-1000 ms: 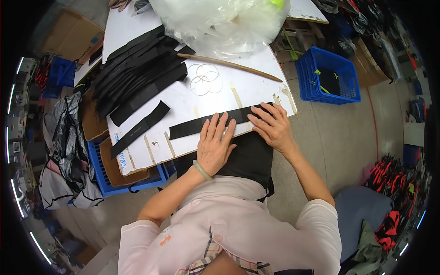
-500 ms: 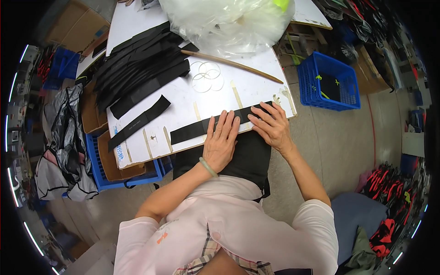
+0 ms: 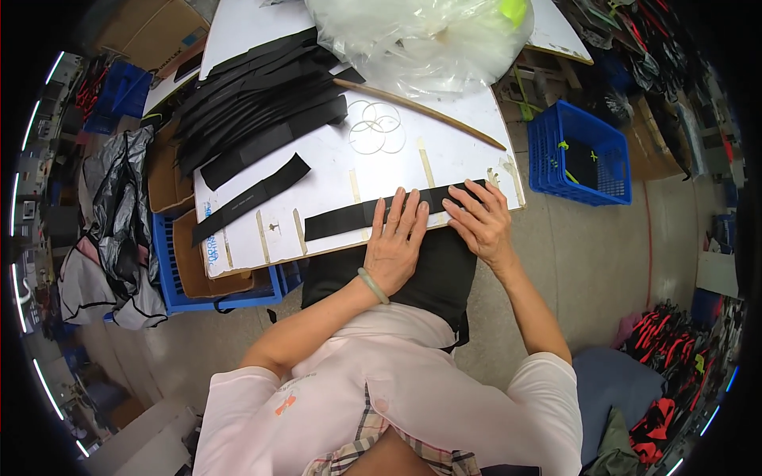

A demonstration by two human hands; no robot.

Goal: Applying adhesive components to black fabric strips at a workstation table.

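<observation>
A black fabric strip lies flat along the front edge of the white table. My left hand, with a pale bangle at the wrist, rests on the strip's middle, fingers stretched out. At the strip's right end my right hand lies with fingers spread over it. Parts of the strip under both hands are hidden. Another single black strip lies slanted to the left, one end at the table's left edge. Beyond it is a heap of similar black strips.
A wooden stick, several thin pale rings and a large clear plastic bag occupy the table's far side. Tape pieces mark its surface. Blue crates stand at right and under the left edge, the latter holding cardboard.
The whole view has shifted slightly, so the table sits a little further right. Both hands stay on the strip, with barely any movement along it.
</observation>
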